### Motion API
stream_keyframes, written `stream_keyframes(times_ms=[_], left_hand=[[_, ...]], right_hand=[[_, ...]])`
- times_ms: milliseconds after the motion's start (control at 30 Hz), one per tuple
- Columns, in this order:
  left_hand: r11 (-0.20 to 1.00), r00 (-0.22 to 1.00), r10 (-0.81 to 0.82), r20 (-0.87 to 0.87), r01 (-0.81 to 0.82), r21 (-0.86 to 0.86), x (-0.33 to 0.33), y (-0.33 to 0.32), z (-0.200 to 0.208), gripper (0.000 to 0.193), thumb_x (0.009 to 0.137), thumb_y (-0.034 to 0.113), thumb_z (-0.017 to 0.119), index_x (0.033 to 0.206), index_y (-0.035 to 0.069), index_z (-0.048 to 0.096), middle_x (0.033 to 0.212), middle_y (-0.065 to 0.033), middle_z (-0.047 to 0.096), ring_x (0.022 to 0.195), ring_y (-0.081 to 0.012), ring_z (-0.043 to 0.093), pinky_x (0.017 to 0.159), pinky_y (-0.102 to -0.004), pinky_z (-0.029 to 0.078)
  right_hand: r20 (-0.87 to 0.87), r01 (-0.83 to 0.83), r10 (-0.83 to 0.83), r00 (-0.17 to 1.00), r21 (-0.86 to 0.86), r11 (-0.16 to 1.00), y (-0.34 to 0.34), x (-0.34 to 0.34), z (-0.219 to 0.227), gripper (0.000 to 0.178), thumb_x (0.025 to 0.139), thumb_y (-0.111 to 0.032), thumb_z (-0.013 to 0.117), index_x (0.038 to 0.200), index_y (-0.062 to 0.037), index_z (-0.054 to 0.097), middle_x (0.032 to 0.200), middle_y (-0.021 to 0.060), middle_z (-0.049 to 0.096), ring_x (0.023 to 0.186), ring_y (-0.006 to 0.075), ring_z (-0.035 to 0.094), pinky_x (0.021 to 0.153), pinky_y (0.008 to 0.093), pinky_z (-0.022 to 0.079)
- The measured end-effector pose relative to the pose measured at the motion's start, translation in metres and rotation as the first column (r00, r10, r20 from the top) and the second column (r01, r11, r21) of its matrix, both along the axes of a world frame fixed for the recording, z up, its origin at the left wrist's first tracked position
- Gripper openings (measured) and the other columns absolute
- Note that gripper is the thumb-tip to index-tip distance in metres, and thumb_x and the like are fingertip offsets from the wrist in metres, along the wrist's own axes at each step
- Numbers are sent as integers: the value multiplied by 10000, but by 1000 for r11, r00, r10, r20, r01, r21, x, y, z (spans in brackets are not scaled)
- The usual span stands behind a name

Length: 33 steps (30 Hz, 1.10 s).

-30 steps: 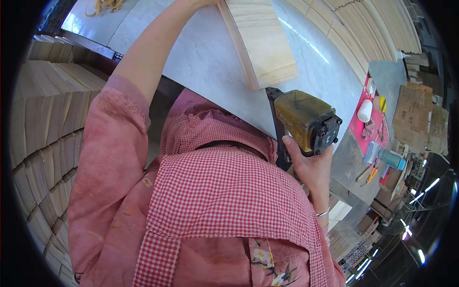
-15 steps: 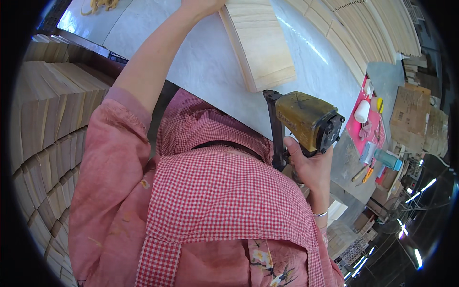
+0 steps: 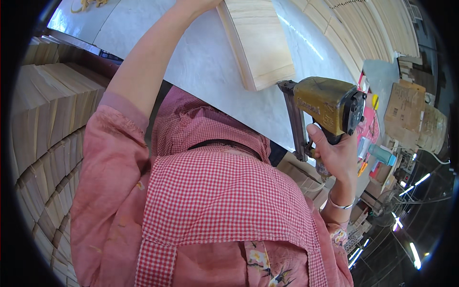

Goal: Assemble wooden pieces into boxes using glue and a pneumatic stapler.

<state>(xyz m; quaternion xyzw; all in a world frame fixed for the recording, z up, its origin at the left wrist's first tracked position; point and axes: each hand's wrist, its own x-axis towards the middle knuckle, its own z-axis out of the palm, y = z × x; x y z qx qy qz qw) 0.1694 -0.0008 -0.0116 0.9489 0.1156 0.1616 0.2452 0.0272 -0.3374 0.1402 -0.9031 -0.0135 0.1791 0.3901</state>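
My right hand (image 3: 337, 155) is wrapped round the handle of a pneumatic nail gun (image 3: 325, 103) with a yellow-brown body and a black magazine. The gun is held up over the table's near edge, its nose close to the near right corner of a flat, pale wooden box (image 3: 260, 43). The box lies on the grey marbled tabletop (image 3: 186, 62), its far end cut off by the picture's edge. At the box's far left side is my left hand (image 3: 203, 4), touching or nearly touching the wood. Its fingers are mostly out of the picture.
Stacked wooden boards (image 3: 52, 100) rise on my left. More thin wooden pieces (image 3: 354, 28) stand in rows at the far right of the table. Beyond the gun lie a blue-green bottle (image 3: 381, 154), a yellow tape roll (image 3: 375, 101) and a cardboard box (image 3: 404, 107).
My right hand has carried the nail gun to the right, a little away from the box's corner. The box and my left hand have hardly moved.
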Motion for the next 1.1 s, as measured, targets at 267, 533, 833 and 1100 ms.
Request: stream_keyframes(times_ms=[267, 533, 833, 1100], left_hand=[[998, 998, -5, -66, 2, -58, -3, -4, 7, 442, 911, 348, 628, 1182, 0, 623, 1201, -250, 591, 1096, -450, 595, 931, -514, 506], [964, 811, -258, -525, 185, -189, 7, 10, 29, 700, 810, 355, 743, 1346, -40, 527, 1360, -268, 543, 1246, -430, 537, 1060, -470, 444], [320, 407, -907, -108, 832, 452, -15, -62, 34, 702, 655, 355, 856, 1265, 82, 643, 1262, -115, 641, 1090, -301, 614, 1021, -411, 438], [642, 718, -675, -167, 684, 347, -23, -130, 34, 716, 590, 408, 838, 1166, 25, 654, 1173, -131, 659, 1020, -268, 620, 933, -399, 459]], right_hand=[[-217, 151, -165, 962, -79, 985, 1, 7, 3, 307, 855, -136, 816, 1052, 40, 660, 827, 67, 699, 630, 143, 608, 574, 258, 506], [19, 93, -92, 996, -54, 994, -6, -12, -11, 362, 859, -166, 824, 1089, 25, 620, 735, 48, 640, 480, 98, 529, 424, 218, 443], [61, 224, -229, 972, 79, 971, -19, -31, -16, 292, 841, -64, 800, 1069, 59, 668, 832, 69, 711, 656, 138, 617, 584, 270, 510], [69, 316, -317, 946, 20, 949, -37, -20, 1, 269, 854, -90, 795, 1047, 48, 670, 759, 57, 670, 563, 102, 561, 500, 243, 447]])
